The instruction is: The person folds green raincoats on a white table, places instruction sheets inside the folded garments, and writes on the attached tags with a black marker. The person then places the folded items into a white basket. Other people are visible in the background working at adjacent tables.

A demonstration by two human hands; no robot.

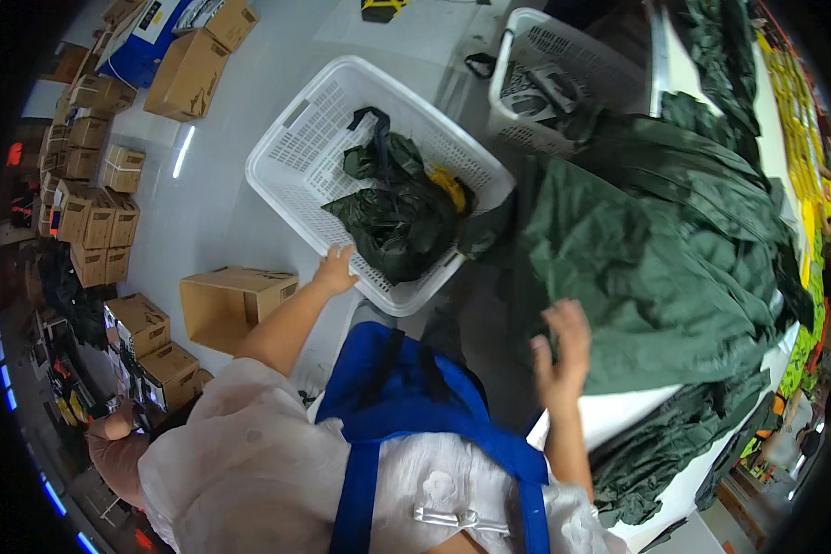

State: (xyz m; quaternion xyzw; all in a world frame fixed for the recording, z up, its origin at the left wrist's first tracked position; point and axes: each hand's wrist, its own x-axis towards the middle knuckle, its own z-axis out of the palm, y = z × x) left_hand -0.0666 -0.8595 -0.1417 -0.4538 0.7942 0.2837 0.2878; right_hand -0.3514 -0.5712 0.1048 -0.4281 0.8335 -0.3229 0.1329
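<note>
White rectangular plastic basket [309,152]: the left hand [335,270] pinches its rim; the right hand [565,355], grip spread, hovers near rumpled dark-green fabric [660,277].

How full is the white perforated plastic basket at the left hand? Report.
Partly full: the basket holds crumpled dark green fabric, while much of its inside shows bare.

White table [619,413] at right: large heap of green cloth [656,277], crumpled dark cloth [651,462] nearer person. Grey floor [217,198]: open carton [214,312], stacked boxes [90,222] farther left, around white basket [286,157].
</note>
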